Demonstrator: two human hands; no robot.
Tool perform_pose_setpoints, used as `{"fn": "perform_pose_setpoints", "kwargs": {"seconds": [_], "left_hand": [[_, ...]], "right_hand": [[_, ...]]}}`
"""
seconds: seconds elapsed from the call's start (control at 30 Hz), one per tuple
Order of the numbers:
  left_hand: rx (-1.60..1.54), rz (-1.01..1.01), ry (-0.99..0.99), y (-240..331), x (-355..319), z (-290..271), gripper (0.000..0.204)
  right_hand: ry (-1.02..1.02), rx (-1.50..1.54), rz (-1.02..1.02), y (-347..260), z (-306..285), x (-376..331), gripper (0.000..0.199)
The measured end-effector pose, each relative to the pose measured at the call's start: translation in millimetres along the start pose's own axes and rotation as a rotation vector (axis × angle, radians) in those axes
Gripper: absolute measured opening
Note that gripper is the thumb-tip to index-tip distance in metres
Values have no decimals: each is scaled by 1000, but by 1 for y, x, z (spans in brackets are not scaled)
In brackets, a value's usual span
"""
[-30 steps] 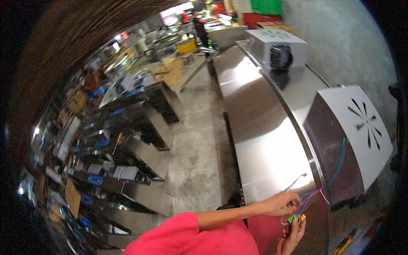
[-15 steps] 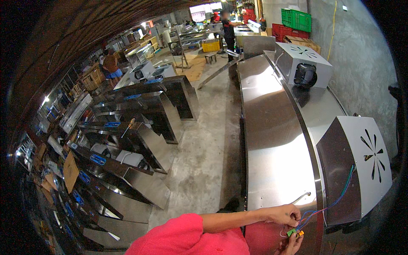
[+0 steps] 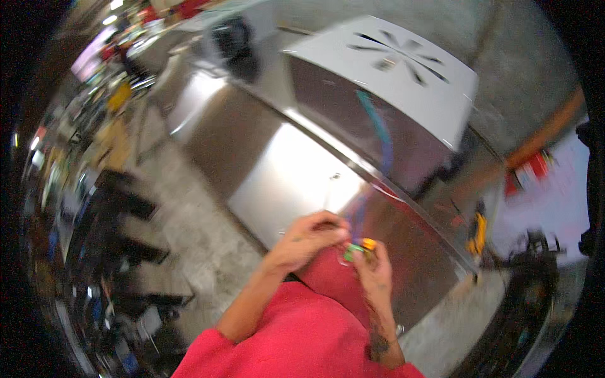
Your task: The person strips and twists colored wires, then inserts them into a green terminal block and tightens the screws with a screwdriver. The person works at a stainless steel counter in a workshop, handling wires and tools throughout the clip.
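Note:
My right hand (image 3: 374,271) holds a small green wire connector (image 3: 353,252) between its fingertips, with a small orange piece (image 3: 368,244) beside it. Close to the connector, my left hand (image 3: 314,234) is closed in a pinch at the thin wires. Its fingertips are blurred. The blue and red wires (image 3: 358,214) run from the hands up towards a white-topped metal housing (image 3: 384,63), whose dark side carries a blue-green cable (image 3: 376,123). Both hands are over a long stainless steel panel (image 3: 271,170).
Beyond the first housing stands another with a black fan (image 3: 232,39). A yellow tool (image 3: 479,233) lies at the right, near a pale sheet (image 3: 548,201) with a red item on it. Dark metal frames (image 3: 126,246) stand on the concrete floor at left.
The view has swung right and down, so the hands and housing appear nearer the middle. Both forearms now show. The green connector stays in the right hand.

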State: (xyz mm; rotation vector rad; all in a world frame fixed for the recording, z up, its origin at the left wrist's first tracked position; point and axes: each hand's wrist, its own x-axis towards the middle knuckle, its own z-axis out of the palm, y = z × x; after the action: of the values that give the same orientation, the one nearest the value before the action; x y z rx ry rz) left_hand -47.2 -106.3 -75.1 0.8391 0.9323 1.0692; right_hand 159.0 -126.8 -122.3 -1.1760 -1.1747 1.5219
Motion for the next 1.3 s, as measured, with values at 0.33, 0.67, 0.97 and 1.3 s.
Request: {"fn": "perform_pose_setpoints", "kwargs": {"seconds": [0.33, 0.67, 0.97, 1.3], "left_hand": [[103, 42, 151, 3, 9, 1, 26], [125, 64, 164, 8, 10, 6, 26], [215, 60, 138, 11, 9, 12, 24], [268, 66, 110, 13, 14, 18, 24]], "right_hand": [[22, 211, -43, -8, 14, 4, 28], [32, 182, -50, -5, 17, 4, 30], [67, 140, -77, -5, 16, 2, 32], [65, 66, -65, -8, 9, 2, 29]]}}
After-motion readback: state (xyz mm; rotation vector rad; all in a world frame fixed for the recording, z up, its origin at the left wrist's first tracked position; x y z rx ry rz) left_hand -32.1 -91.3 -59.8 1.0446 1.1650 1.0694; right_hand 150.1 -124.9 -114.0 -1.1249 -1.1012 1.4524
